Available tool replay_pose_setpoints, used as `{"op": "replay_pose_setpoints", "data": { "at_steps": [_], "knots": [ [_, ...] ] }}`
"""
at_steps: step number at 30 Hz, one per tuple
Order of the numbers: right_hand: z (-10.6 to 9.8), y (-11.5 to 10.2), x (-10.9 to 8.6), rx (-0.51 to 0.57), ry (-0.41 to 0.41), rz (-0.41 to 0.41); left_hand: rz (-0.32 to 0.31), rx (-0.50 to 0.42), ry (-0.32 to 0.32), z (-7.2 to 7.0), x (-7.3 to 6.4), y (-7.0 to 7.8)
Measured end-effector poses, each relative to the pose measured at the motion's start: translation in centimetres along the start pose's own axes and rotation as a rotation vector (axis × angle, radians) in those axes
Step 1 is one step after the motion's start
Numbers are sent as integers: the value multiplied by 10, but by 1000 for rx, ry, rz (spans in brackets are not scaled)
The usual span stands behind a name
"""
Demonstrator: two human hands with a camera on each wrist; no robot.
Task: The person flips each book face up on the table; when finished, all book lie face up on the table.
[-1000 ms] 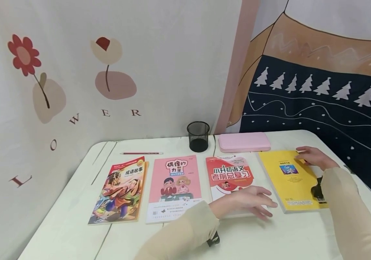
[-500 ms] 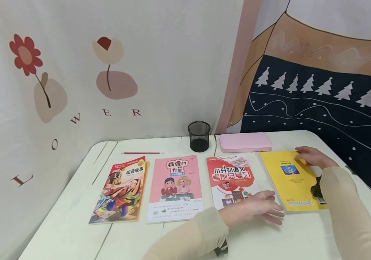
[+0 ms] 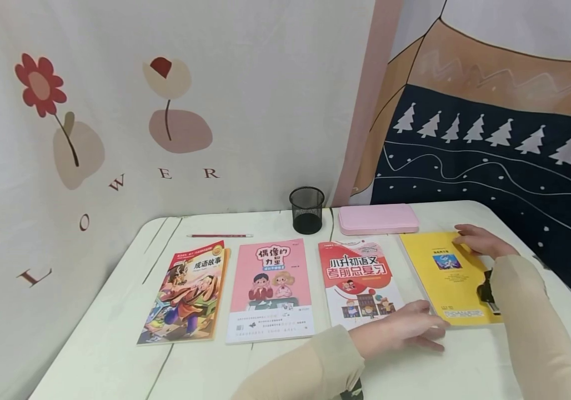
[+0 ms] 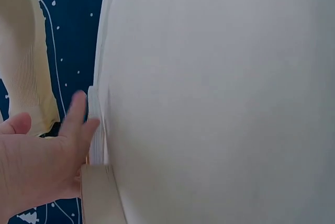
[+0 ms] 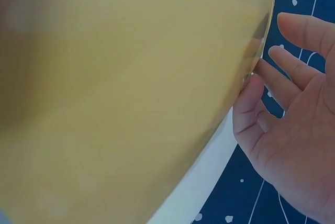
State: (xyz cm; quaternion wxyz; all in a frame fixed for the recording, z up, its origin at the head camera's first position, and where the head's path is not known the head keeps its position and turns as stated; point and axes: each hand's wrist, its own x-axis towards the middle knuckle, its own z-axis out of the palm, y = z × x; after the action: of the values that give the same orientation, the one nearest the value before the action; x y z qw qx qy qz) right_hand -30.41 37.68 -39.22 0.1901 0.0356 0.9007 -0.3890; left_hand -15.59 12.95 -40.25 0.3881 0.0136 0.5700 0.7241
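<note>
A yellow book (image 3: 447,278) lies flat at the right of the table, a small blue picture on its cover. My right hand (image 3: 480,242) is at its right edge. In the right wrist view this hand (image 5: 293,98) has fingertips against the book's edge, slightly bent, with the thumb apart from the cover. Near the book's front left corner is my left hand (image 3: 405,331), its fingers reaching toward that edge. It partly covers the lower part of a red and white book (image 3: 357,272). In the left wrist view the left hand (image 4: 52,156) shows loosely spread fingers beside book edges.
To the left lie a pink book (image 3: 271,289) and a colourful picture book (image 3: 185,294). Behind them is a red pencil (image 3: 219,235). A black mesh pen holder (image 3: 307,210) and a pink case (image 3: 378,219) stand along the back of the white table (image 3: 115,311).
My left hand has moved right and slightly nearer the table's front, toward the yellow book's corner, uncovering more of the red and white book. The right hand has stayed almost still.
</note>
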Motion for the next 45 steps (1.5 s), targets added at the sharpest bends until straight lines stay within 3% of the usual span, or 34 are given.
{"op": "replay_pose_setpoints", "data": {
  "at_steps": [5,11,15,25,34,40,45],
  "knots": [
    [0,-2,-1,5,-5,2,36,69,-14,2,1,-2],
    [-2,-3,-4,-1,-20,18,40,194,14,6,-1,-4],
    [-5,-3,-4,-32,-24,5,48,229,27,8,-2,-5],
    [-20,-6,-8,18,-9,34,36,225,58,10,-5,-3],
    [-38,7,-11,30,34,-116,55,193,47,9,-4,-3],
    [-44,3,-26,129,5,-196,83,174,70,10,-2,-4],
    [-49,0,-38,346,-30,-242,116,154,114,15,-2,-4]
  ]
}}
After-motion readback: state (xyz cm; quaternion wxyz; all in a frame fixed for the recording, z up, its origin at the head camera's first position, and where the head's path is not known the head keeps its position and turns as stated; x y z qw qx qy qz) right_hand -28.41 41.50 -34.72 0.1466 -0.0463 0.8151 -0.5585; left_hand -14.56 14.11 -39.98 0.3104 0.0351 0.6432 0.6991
